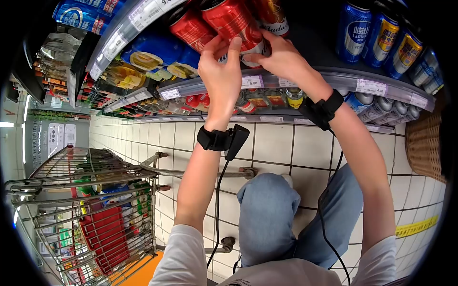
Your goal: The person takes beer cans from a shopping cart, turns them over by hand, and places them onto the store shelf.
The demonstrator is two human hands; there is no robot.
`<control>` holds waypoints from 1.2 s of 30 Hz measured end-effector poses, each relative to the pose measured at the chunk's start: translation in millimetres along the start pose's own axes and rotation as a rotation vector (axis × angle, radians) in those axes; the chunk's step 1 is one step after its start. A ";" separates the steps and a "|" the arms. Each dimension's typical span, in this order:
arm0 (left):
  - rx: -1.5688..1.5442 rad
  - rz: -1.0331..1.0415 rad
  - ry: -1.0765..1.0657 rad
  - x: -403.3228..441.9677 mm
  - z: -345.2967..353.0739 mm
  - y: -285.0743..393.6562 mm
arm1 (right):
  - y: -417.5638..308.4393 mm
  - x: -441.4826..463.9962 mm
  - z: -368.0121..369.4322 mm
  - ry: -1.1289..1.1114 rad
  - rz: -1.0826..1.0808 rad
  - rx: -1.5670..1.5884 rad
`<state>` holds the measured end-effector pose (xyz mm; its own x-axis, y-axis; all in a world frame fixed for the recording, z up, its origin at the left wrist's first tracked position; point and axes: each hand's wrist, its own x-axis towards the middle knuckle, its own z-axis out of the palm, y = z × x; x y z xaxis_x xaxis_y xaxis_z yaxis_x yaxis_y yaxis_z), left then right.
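A red Budweiser beer can [234, 24] stands at the front of the shelf, between my two hands. My left hand [220, 62] grips its left side, thumb on the front. From the right, my right hand [276, 53] closes round the lower part of the same can. Another red can [191, 29] stands just left of it, close to my left fingers. Behind my right fingers is a darker red and gold can [273, 16]. Both wrists wear black straps with cables. The fingertips behind the can are hidden.
Blue beer cans [354, 33] stand further right on the shelf, above a price rail [372, 87]. A wire shopping cart [86, 209] with goods inside stands at my left. A wicker basket [423, 143] is at the right edge. Tiled floor [272, 143] lies below.
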<state>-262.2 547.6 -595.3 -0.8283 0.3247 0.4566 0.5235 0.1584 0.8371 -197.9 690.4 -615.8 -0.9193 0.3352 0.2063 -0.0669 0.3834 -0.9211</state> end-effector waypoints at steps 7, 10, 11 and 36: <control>-0.039 -0.016 0.072 -4.8 1.9 3.0 | 14.9 7.7 9.9 0.086 -0.089 -0.150; 0.007 0.003 0.079 -4.8 -0.7 0.7 | 17.6 9.8 17.1 0.081 -0.084 -0.148; 0.002 0.003 0.077 -4.6 -1.2 0.1 | 19.7 10.4 21.5 0.121 -0.117 -0.173; -0.203 -0.036 -0.025 -32.0 -23.5 80.3 | 5.6 -92.5 -55.7 0.566 -0.018 0.221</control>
<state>-198.3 528.0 -535.7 -0.8390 0.3461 0.4199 0.4407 -0.0203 0.8974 -91.6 709.5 -621.6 -0.5721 0.7594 0.3099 -0.2153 0.2255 -0.9502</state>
